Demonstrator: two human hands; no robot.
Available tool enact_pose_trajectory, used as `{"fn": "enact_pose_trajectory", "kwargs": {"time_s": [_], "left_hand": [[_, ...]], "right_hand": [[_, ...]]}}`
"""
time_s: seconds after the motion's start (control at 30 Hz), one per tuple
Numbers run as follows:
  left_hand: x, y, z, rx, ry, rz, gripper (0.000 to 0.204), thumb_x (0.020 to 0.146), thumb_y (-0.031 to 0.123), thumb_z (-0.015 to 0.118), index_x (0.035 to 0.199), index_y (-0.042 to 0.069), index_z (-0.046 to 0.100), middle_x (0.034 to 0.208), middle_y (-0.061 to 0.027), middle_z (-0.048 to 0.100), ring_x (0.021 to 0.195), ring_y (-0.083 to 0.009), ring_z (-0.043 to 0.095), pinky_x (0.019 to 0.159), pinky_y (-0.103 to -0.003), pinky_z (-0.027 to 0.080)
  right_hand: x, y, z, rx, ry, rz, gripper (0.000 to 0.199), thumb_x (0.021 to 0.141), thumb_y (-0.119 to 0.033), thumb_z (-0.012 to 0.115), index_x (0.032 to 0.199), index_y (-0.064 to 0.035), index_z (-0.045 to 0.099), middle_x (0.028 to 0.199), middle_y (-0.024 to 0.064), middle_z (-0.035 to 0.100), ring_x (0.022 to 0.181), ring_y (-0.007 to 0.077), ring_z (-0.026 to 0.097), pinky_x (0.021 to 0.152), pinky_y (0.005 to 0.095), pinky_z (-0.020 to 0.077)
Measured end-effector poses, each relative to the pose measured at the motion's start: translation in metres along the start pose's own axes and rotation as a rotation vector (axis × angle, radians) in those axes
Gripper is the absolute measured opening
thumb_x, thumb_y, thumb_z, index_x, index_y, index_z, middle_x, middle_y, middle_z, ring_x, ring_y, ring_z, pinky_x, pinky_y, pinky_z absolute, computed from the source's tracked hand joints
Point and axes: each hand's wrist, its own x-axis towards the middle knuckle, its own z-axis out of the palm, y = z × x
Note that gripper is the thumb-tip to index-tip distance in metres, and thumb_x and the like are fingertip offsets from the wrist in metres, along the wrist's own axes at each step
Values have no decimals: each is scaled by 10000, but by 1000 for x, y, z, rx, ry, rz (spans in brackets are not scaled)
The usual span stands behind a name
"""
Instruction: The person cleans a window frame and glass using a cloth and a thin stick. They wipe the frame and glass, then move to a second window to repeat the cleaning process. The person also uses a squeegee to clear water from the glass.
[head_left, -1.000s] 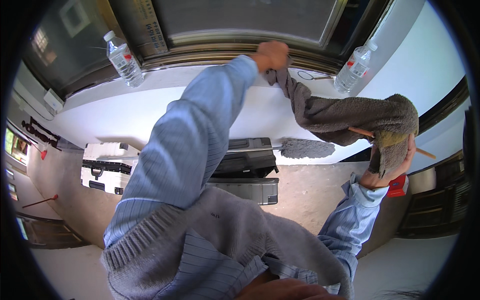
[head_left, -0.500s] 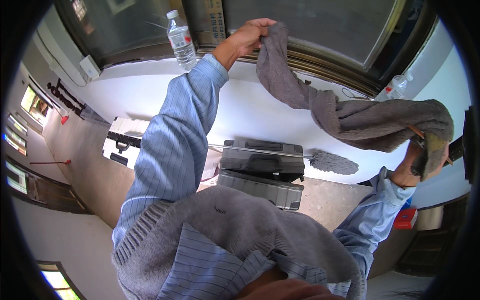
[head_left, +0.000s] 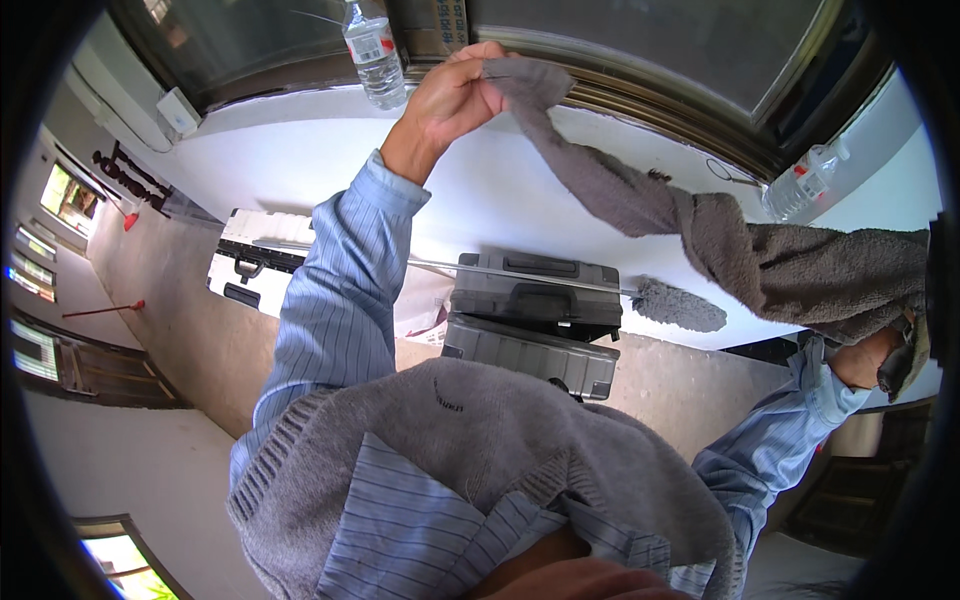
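A long grey-brown plush cloth [head_left: 620, 196] stretches across the front of me, loosely twisted and sagging toward its right half. My left hand [head_left: 448, 103] pinches its upper left end, close to the window sill. At the far right, my right hand [head_left: 868, 358] is closed around the other, bunched end, whose folds partly cover the fingers. Nearest the left hand, a clear water bottle [head_left: 376, 62] stands on the sill. A second clear bottle [head_left: 806, 184] is on the sill behind the cloth's right part.
Below the sill are a grey hard case [head_left: 533, 348], a white case with black trim [head_left: 262, 238] and a fluffy grey duster [head_left: 681, 306] on a long metal pole. A framed window [head_left: 640, 45] rises behind the sill. A red-headed tool [head_left: 130, 305] is at the left.
My left hand has drawn left and a little nearer with its end of the cloth. My right hand has shifted right and slightly down, spreading the cloth wider. The view has shifted slightly.
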Motion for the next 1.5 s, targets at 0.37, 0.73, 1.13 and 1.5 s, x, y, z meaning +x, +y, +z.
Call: {"fn": "enact_pose_trajectory", "kwargs": {"time_s": [0.37, 0.73, 1.13, 1.5], "left_hand": [[-44, -67, 71, 559, -148, -310, 233, 948, 127, 467, 1118, 36, 599, 797, -11, 589, 523, -38, 368, 468, -176, 305], [-42, -167, 126, 643, -437, -133, 835, 801, 518, 624, 1384, 13, 303, 1385, -205, 378, 1267, -341, 391, 1052, -460, 324], [-99, -127, 90, 177, 144, -215, 187, 947, 209, 498, 855, 65, 574, 699, 49, 516, 613, -21, 459, 525, -203, 395], [-137, -21, 66, -287, 263, 162, 408, 973, 247, 322, 1259, -11, 458, 1245, -191, 522, 1135, -327, 514, 993, -458, 409]], "right_hand": [[-3, -36, 59, 291, -15, 86, 361, 848, -220, 633, 1110, 10, 540, 1045, 162, 620, 890, 251, 641, 756, 338, 534], [6, -38, 77, 370, 13, 89, 443, 860, -262, 621, 1185, 7, 489, 1090, 168, 594, 932, 271, 632, 780, 365, 543], [-16, -17, 51, 563, -146, 354, 518, 890, -310, 560, 1280, 2, 425, 1169, 182, 550, 1014, 298, 601, 839, 405, 533], [-128, -125, 92, 1056, -1125, 1176, 334, 821, -184, 693, 1106, -28, 612, 796, 28, 637, 650, 92, 563, 599, 236, 476]]}}
